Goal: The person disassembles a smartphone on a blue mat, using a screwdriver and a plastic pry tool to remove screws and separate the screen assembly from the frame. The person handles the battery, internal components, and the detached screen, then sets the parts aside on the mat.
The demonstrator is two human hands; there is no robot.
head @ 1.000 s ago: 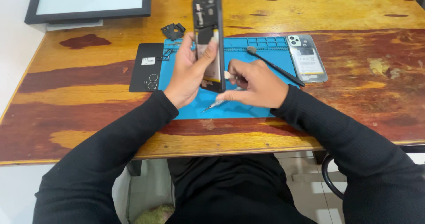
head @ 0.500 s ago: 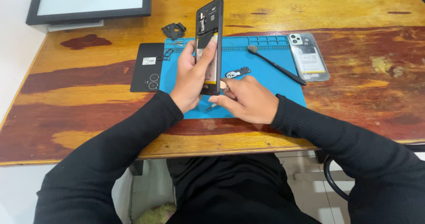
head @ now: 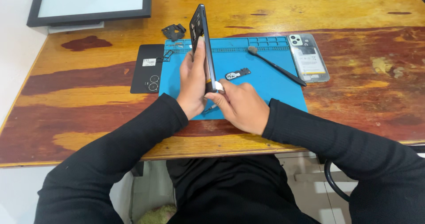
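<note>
Since the earlier frames the right hand [head: 241,106] has dropped from mid-phone height to the bottom end of the opened phone [head: 202,47], and the phone has turned more edge-on to the camera. Left hand [head: 193,84] wraps the lower half of the phone from the left side, fingers closed around its back and edge, holding it upright on its bottom end over the blue work mat [head: 265,80]. Phone sticks up out of the top of that grip, upper half free, tilted slightly left. Right hand sits just right of the bottom end, fingers pressed together on a small white piece [head: 219,86] at the phone's lower edge; can't tell what the piece is. A thin metal tip [head: 211,108] pokes out under the two hands, against the mat. Both wrists rest at the near edge of the mat. On the mat, right of the hands: a small black part [head: 237,74], and a black brush [head: 275,66] lying diagonally, head at upper left. Left of the mat, touching its edge: black back cover [head: 147,69], flat. Above the mat's left corner: black bracket piece [head: 173,31]. Right of the mat: second phone [head: 308,57], back up. Far left corner of the wooden table [head: 88,117]: framed panel [head: 90,2], lying flat.
</note>
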